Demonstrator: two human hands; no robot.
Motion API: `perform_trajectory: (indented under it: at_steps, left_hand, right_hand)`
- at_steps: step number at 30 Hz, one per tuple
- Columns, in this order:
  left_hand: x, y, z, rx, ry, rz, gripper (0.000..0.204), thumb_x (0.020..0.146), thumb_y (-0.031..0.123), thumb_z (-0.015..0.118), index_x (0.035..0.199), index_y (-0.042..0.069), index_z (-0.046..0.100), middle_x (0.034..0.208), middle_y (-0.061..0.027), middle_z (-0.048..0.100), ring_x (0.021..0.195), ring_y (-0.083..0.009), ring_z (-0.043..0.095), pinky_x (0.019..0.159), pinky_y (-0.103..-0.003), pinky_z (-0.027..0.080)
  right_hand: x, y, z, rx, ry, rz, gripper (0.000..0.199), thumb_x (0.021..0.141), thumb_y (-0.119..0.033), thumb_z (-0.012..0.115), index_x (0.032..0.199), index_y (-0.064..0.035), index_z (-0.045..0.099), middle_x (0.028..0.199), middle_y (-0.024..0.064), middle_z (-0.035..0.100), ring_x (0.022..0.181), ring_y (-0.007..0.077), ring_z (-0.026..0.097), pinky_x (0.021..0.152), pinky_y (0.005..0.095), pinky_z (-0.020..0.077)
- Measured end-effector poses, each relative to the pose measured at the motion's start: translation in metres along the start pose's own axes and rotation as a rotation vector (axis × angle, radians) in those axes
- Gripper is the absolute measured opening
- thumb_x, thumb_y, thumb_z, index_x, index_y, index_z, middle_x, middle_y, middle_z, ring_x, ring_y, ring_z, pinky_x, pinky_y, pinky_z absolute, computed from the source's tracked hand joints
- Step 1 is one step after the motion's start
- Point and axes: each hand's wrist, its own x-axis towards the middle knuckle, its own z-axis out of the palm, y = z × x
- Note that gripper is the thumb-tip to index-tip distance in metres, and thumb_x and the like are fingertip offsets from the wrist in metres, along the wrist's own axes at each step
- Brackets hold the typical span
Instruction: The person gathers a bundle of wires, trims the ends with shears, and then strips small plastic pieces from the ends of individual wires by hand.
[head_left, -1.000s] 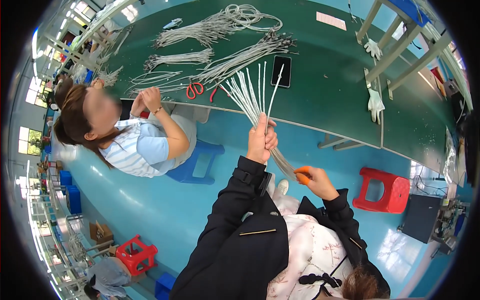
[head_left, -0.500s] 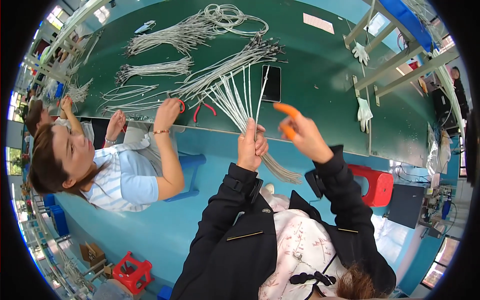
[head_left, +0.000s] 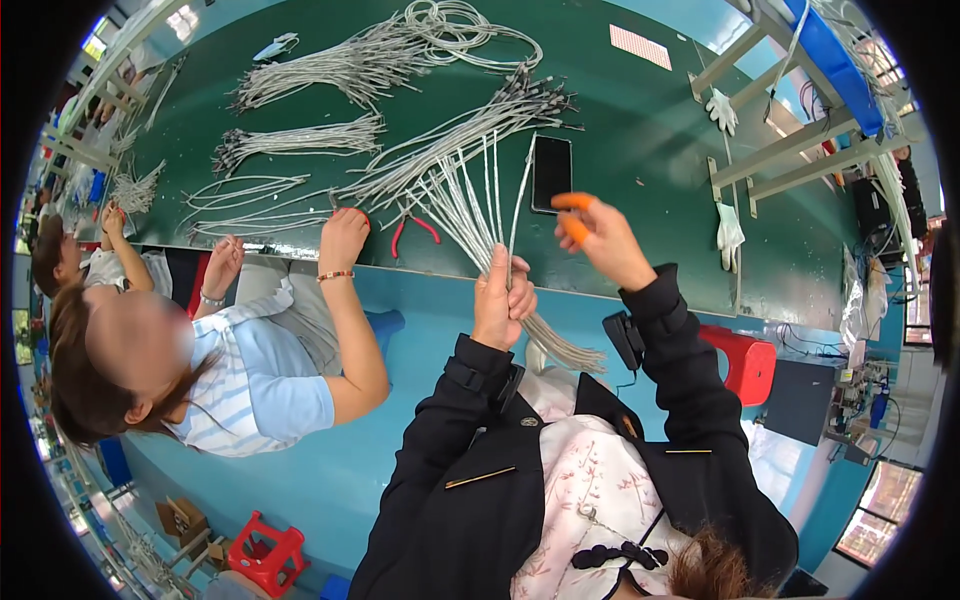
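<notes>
My left hand (head_left: 504, 298) is closed around a bundle of thin silvery-white cables (head_left: 462, 215). Their upper ends fan out over the green table, and the grey lower ends hang below my fist. One cable stands a little apart on the right side of the fan. My right hand (head_left: 615, 248), with orange covers on the thumb and a finger, hovers to the right of the bundle. Its covered tips are apart, with nothing visible between them. Just beyond it a black phone (head_left: 552, 172) lies on the table.
Piles of grey cables (head_left: 330, 75) cover the far left of the green table (head_left: 660, 215). Red-handled pliers (head_left: 412, 234) lie near its front edge. A co-worker (head_left: 250, 360) sits at my left. White gloves (head_left: 729, 235) hang at the right; a red stool (head_left: 740, 365) stands below.
The view has shifted slightly. My right hand's covered tips have changed pose a little beside the bundle. My left hand keeps its hold. The co-worker's near hand has moved slightly at the table edge.
</notes>
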Motion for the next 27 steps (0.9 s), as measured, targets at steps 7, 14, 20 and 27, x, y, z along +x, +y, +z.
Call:
perform_trajectory:
  at_steps: [7,14,20,27]
  left_hand:
    - [0.013,0.004,0.010,-0.079,-0.039,0.035,0.041,0.096,0.044,0.040,0.084,0.007,0.054,0.045,0.0049,0.027,0.035,-0.0057,0.023,0.036,-0.023,0.021]
    - [0.021,-0.021,0.017,-0.102,-0.117,0.008,0.040,0.094,0.043,0.046,0.090,0.005,0.055,0.056,0.0002,0.042,0.050,-0.0118,0.041,0.051,-0.026,0.036]
    - [0.026,-0.025,0.051,0.021,0.021,0.013,0.037,0.093,0.039,0.050,0.099,0.003,0.056,0.082,-0.0057,0.059,0.080,-0.0180,0.057,0.073,-0.029,0.044]
    - [0.021,-0.027,-0.044,0.411,0.358,0.268,0.024,0.093,0.027,0.053,0.098,0.004,0.057,0.090,-0.0061,0.062,0.089,-0.0137,0.058,0.075,-0.027,0.044]
  right_hand:
    - [-0.056,0.053,0.031,-0.025,-0.223,0.045,0.048,0.079,-0.019,0.069,0.118,0.0020,0.050,0.087,0.0092,0.063,0.078,0.0155,0.059,0.066,0.0281,0.0471]
    - [-0.071,0.071,0.033,-0.185,-0.154,0.041,0.037,0.081,-0.020,0.068,0.107,0.0010,0.054,0.077,0.0033,0.058,0.066,0.0109,0.054,0.059,0.0263,0.0442]
    - [-0.062,0.050,0.001,-0.054,0.022,0.046,0.026,0.083,-0.021,0.065,0.095,0.0001,0.055,0.065,-0.0014,0.050,0.054,0.0064,0.047,0.049,0.0232,0.0369]
    - [-0.013,0.052,-0.066,1.172,0.042,0.165,0.024,0.095,-0.023,0.047,0.089,-0.0011,0.056,0.050,-0.0056,0.025,0.040,0.0064,0.026,0.044,0.0231,0.0251]
